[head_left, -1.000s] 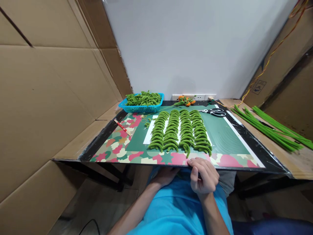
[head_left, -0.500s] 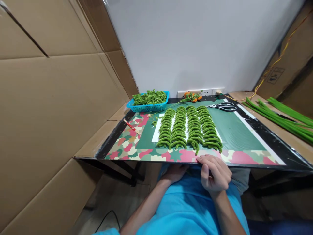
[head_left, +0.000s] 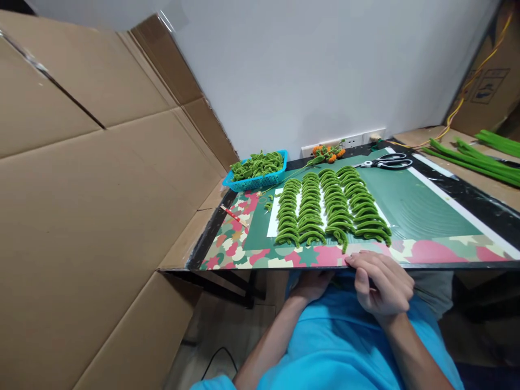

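Resting on the near edge of the black-rimmed work board [head_left: 467, 189], the right hand [head_left: 379, 281] lies with its fingers curled loosely inward and its fingertips on the camouflage-patterned strip; whether it grips anything cannot be told. The left hand [head_left: 311, 281] sits below the board edge against the blue shirt [head_left: 325, 346], mostly hidden, so its state cannot be told. Just beyond the right hand lie the bent green fuzzy pipe-cleaner pieces [head_left: 331, 211], arranged in four columns on a white sheet [head_left: 272, 225]. The long axis of each column runs from the near edge toward the wall, and each piece lies crosswise to its column with its ends curving toward the near edge. The sheet sits on a green cutting mat [head_left: 410, 208]. A blue plastic basket [head_left: 255, 181] holding more green pieces stands at the far left corner of the board. Black-handled scissors [head_left: 388, 161] lie at the far right, near an orange and green sprig [head_left: 327, 154]. Straight green pipe-cleaner stems [head_left: 479, 160] lie on the brown tabletop to the right, well apart from the columns. Brown cardboard panels [head_left: 101, 189] close the left side, and a pale wall [head_left: 325, 70] stands behind.
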`<state>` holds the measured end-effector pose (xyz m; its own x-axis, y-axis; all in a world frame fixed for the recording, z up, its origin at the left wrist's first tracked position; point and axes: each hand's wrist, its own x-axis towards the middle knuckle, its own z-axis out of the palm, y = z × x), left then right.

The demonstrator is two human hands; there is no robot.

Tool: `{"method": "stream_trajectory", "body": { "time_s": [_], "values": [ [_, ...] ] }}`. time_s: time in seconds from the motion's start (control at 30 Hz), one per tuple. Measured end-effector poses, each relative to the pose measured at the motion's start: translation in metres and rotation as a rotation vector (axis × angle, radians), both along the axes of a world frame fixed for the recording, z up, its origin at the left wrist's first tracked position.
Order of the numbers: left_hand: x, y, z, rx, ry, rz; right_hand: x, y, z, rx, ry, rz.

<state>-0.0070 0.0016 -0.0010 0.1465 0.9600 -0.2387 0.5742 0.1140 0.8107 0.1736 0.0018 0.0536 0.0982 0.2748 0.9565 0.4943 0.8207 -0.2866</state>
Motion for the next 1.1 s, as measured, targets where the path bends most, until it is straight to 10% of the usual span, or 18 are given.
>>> {"method": "stream_trajectory", "body": {
  "time_s": [1.1],
  "values": [
    [0.0043, -0.0007, 0.0036, -0.015, 0.084, -0.024, 0.0047, 0.0035, -0.0002, -0.021, -0.018, -0.034]
  ]
}}
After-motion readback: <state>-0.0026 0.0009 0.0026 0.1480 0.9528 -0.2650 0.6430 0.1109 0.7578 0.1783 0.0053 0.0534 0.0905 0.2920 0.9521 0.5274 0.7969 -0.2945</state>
